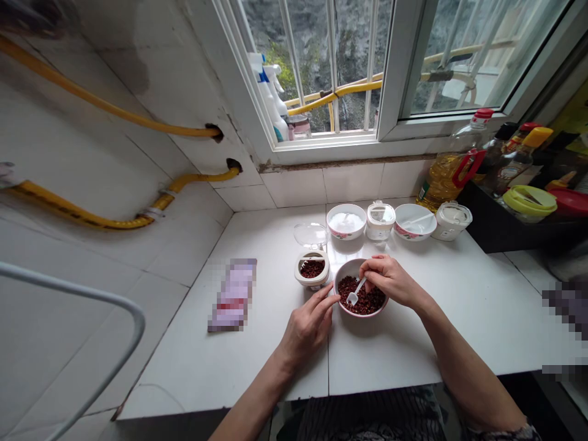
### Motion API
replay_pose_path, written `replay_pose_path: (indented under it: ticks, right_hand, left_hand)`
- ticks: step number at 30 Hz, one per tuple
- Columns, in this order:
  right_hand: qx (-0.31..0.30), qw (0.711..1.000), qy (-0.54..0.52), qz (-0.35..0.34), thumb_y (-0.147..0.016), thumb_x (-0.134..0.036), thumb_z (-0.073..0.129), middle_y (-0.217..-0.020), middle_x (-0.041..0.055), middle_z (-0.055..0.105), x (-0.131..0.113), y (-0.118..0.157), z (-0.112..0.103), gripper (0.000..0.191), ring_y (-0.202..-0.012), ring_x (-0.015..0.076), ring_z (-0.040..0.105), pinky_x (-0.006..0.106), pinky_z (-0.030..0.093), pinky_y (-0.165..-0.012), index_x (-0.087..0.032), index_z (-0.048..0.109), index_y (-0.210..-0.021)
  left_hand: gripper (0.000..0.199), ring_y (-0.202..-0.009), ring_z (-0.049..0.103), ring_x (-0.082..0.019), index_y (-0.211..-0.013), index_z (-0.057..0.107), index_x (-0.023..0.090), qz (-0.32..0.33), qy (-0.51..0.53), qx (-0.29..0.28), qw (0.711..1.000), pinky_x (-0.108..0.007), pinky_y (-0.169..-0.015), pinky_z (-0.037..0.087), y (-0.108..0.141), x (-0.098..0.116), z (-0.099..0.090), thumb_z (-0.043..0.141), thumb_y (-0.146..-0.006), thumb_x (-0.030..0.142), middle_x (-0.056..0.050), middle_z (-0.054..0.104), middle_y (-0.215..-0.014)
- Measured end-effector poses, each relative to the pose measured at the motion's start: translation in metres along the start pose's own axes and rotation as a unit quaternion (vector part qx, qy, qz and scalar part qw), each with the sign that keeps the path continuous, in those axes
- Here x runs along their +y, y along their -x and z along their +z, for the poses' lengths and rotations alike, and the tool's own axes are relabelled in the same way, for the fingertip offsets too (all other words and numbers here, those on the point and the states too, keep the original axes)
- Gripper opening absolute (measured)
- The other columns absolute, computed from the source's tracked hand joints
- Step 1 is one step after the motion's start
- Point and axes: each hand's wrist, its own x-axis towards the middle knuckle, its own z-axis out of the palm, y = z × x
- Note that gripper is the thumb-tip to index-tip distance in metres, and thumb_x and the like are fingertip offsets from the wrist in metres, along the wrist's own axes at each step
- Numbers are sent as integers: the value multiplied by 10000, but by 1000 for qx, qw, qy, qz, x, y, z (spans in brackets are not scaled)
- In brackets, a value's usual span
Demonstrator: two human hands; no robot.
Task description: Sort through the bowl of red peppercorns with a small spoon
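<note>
A bowl of dark red-brown peppercorn-like grains stands on the white tiled counter. My right hand pinches the handle of a small white spoon, whose scoop rests on the grains. My left hand lies at the bowl's left side, fingers stretched out and their tips at its rim; the thumb is hard to make out. Just left of the bowl sits a seasoning jar with similar grains inside and its clear lid flipped up.
Along the back stand a bowl of white powder, a clear-lidded jar, another bowl with a white spoon and a lidded jar. A purple packet lies left. An oil bottle and black condiment rack stand right.
</note>
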Motion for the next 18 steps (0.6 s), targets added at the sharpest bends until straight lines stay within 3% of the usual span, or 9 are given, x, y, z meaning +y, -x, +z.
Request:
replay_pose_path:
  ticks: [3, 7, 11, 16, 18]
  right_hand:
    - [-7, 998, -57, 38, -795, -152, 463, -536, -28, 640, 0, 1, 0, 184, -587, 155, 594, 325, 490, -776, -214, 611, -705]
    - [1, 981, -160, 107, -771, -207, 490, -554, -22, 629, 3, 2, -1, 132, -551, 145, 585, 262, 452, -592, -202, 612, -720]
    - [9, 974, -183, 130, -764, -218, 501, -561, -13, 635, 3, 1, -2, 123, -556, 149, 589, 269, 457, -603, -193, 616, -728]
    - [1, 997, -56, 50, -790, -149, 473, -539, -28, 641, -2, 0, 0, 177, -596, 153, 596, 341, 476, -834, -211, 611, -700]
    - [-12, 998, -43, 34, -798, -134, 463, -540, -29, 648, -2, 0, 1, 194, -607, 153, 598, 341, 471, -853, -214, 610, -699]
  left_hand:
    - [373, -1217, 642, -231, -1256, 554, 172, -2, 0, -1, 1000, -318, -916, 602, 0, 0, 0, 484, -920, 24, -182, 636, -1315]
    - [373, -1214, 644, -227, -1259, 552, 177, -4, 5, 0, 1000, -320, -916, 602, 0, 0, 0, 484, -924, 28, -177, 634, -1322]
    - [370, -1220, 640, -226, -1255, 551, 172, 0, 6, 3, 1000, -319, -918, 601, 0, 0, 1, 485, -922, 25, -180, 633, -1320]
    - [376, -1224, 638, -227, -1258, 554, 167, 2, 3, 3, 1000, -317, -928, 596, 0, -1, 1, 487, -918, 22, -182, 635, -1318]
    - [374, -1221, 640, -226, -1254, 557, 166, -1, 5, 5, 1000, -317, -932, 594, 0, -1, 1, 488, -917, 21, -182, 636, -1317]
